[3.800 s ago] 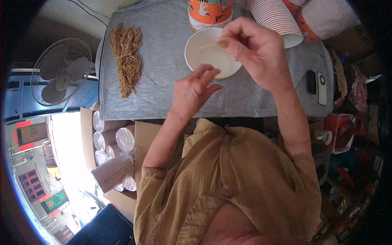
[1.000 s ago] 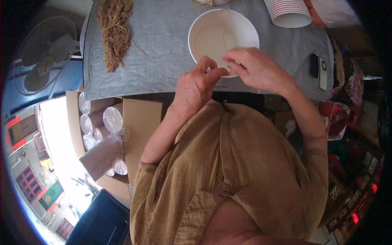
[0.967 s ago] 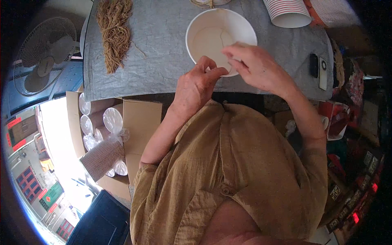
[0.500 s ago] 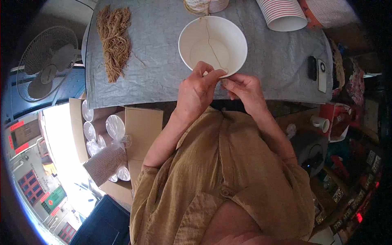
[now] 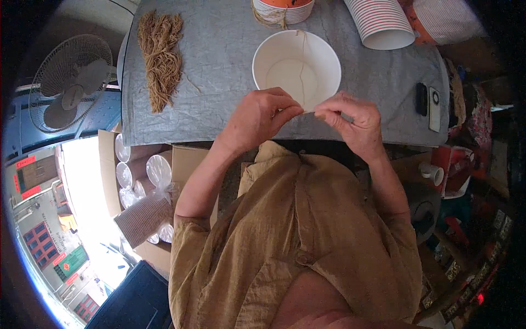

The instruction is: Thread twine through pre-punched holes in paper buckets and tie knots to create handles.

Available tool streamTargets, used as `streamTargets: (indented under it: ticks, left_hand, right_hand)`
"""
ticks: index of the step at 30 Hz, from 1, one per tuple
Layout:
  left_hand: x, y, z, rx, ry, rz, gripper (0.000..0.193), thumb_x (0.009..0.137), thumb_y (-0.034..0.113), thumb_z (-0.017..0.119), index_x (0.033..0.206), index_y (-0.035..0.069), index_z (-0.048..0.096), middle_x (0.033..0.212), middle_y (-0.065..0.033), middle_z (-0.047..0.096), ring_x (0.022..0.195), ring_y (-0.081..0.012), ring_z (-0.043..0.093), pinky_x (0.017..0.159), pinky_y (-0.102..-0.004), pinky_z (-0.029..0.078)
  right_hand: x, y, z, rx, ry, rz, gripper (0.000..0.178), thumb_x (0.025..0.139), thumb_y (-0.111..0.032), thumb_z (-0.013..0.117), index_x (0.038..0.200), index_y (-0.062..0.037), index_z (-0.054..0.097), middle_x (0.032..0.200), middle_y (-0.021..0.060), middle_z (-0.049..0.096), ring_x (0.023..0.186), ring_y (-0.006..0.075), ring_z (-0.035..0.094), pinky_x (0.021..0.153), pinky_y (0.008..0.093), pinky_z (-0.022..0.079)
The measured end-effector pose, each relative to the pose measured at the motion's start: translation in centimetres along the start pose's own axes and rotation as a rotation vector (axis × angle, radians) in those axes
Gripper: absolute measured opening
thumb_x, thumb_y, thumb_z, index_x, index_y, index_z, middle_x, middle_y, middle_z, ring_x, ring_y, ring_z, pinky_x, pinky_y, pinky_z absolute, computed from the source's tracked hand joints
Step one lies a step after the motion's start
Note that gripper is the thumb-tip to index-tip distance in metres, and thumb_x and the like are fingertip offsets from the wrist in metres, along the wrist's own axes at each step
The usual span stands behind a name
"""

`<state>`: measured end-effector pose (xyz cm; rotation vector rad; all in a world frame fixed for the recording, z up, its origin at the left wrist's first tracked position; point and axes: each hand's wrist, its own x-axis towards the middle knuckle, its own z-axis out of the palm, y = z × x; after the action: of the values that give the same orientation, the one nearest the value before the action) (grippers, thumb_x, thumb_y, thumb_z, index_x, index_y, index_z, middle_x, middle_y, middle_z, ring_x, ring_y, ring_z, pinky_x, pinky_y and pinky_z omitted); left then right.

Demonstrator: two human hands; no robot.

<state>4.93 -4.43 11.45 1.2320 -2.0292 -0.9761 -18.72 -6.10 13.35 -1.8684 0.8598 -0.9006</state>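
I see both hands pinched together at the near rim of the white paper bowl (image 5: 296,68), so that edge of the grey-covered worktop (image 5: 219,60) is taken. Between the bowl and the bundle of tan twine (image 5: 160,57) on the left lies a broad bare strip I could pass through. Behind the bowl an orange tub (image 5: 283,10) blocks the way; to the right, the stack of striped paper cups (image 5: 382,23) and a dark remote (image 5: 422,99) narrow the gap.

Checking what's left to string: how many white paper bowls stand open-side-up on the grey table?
1: the white bowl at the table's near edge, just beyond both hands, a thin string crossing it. The nested stack at the far right lies tipped over; more may sit beyond the frame.
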Motion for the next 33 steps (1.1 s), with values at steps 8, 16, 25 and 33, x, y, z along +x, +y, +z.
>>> streamTargets:
  ticks: [8,16,25,33]
  left_hand:
    - [0.8,0.9,-1.2,-0.375,-0.232,-0.285,0.012,0.096,0.014,0.064,0.104,0.005,0.067,0.090,-0.0019,0.071,0.073,-0.0085,0.069,0.052,-0.0226,0.048]
    - [1.1,1.7,-1.3,-0.445,-0.154,-0.350,0.011,0.096,0.010,0.061,0.100,-0.001,0.063,0.093,-0.0089,0.073,0.068,-0.0129,0.070,0.054,-0.0241,0.052]
    - [1.6,2.4,-0.5,-0.871,-0.072,-0.437,0.020,0.100,0.017,0.056,0.116,0.004,0.056,0.099,-0.0063,0.073,0.066,-0.0092,0.068,0.048,-0.0186,0.044]
    - [2.6,4.0,-1.8,-0.755,-0.095,-0.338,0.019,0.100,0.015,0.053,0.114,0.005,0.047,0.101,-0.0107,0.072,0.067,-0.0123,0.069,0.046,-0.0203,0.044]
  right_hand:
    - [1.4,1.6,-0.2,-0.085,0.107,-0.008,0.008,0.089,-0.004,0.069,0.095,0.0008,0.069,0.086,0.0073,0.069,0.077,0.0124,0.064,0.068,0.0265,0.050]
    - [1.4,2.8,0.8,-0.013,0.238,-0.014,0.007,0.088,-0.003,0.071,0.093,-0.0004,0.067,0.083,0.0033,0.067,0.073,0.0092,0.061,0.066,0.0241,0.050]
    - [1.4,3.0,1.0,0.149,0.242,0.077,0.009,0.091,-0.005,0.068,0.097,-0.0001,0.065,0.094,0.0062,0.068,0.075,0.0110,0.062,0.068,0.0256,0.051]
    - [3.4,0.1,-0.4,0.035,0.076,-0.225,0.011,0.097,-0.011,0.061,0.100,-0.0010,0.062,0.110,0.0105,0.063,0.075,0.0109,0.062,0.068,0.0252,0.050]
